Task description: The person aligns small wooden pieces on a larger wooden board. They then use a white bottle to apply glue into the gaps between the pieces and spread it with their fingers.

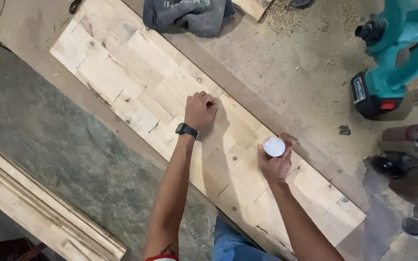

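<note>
Both arms outstretched; left hand [200, 110] a knuckles-up fist; right hand [276, 164] curled, fingers closed

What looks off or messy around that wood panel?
Sawdust and shavings are strewn on the floor beyond the panel, and a grey cloth lies crumpled over its far end. The panel itself shows knots and small cracks. The left hand presses on it; the right hand holds a small white round container.
</note>
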